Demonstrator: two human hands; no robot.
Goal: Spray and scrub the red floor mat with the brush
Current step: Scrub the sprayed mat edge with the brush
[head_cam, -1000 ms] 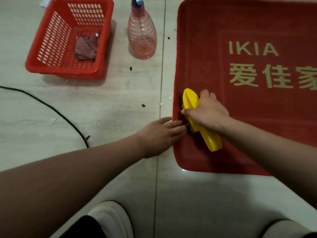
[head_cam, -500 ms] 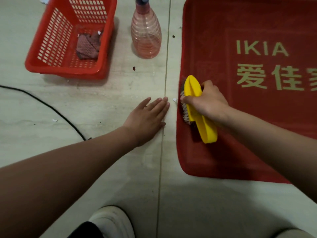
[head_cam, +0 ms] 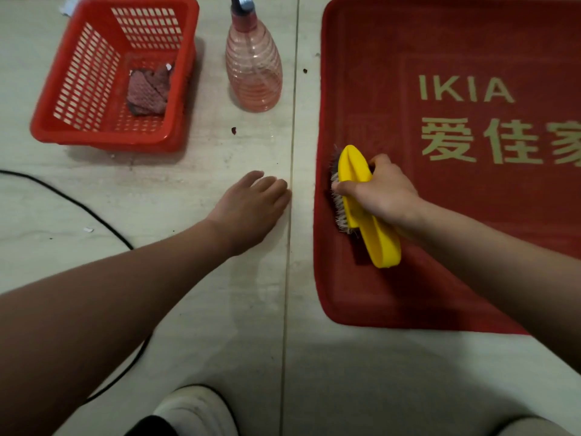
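The red floor mat (head_cam: 440,278) with gold lettering lies on the tiled floor at the right. My right hand (head_cam: 382,193) grips a yellow scrub brush (head_cam: 361,196), whose bristles press on the mat near its left edge. My left hand (head_cam: 251,209) rests on the floor tiles just left of the mat, fingers relaxed and holding nothing. A pink spray bottle (head_cam: 254,70) stands upright on the floor beyond my left hand, apart from both hands.
A red plastic basket (head_cam: 78,89) with a dark cloth (head_cam: 147,92) inside sits at the far left. A black cable (head_cam: 94,215) runs across the floor under my left arm. My white shoes (head_cam: 195,410) show at the bottom edge.
My left hand came off the mat's edge and moved left onto the tiles. The brush slid a little away from me along the mat's left edge.
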